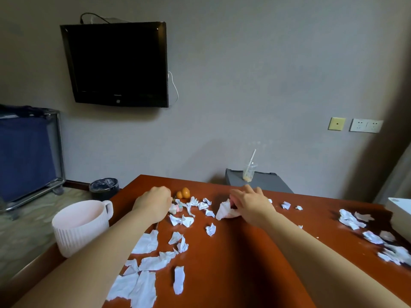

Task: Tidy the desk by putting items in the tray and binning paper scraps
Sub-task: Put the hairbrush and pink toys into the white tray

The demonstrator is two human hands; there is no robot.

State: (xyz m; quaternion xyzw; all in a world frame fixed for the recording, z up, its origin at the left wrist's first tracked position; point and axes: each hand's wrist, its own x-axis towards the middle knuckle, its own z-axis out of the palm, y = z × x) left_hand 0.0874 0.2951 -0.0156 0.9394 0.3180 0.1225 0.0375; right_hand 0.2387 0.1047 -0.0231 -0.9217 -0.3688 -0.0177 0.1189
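Observation:
Torn white paper scraps (144,283) lie scattered over the red-brown desk (233,263). My right hand (252,204) grips a crumpled white paper scrap (223,211) near the desk's middle. My left hand (153,203) is curled, knuckles up, over small pastel trinkets (176,207); what its fingers hold is hidden. An orange gourd-shaped trinket (184,193) stands just beyond that hand. A pale ribbed bin (77,230) stands at the desk's left edge. A white tray (400,210) shows at the far right edge.
More scraps (351,218) are heaped near the tray on the right. A black bin (104,188) sits on the floor past the desk's far left corner. A plastic cup with a straw (249,172) stands on a grey box behind the desk. A blue cart (29,152) is at the left.

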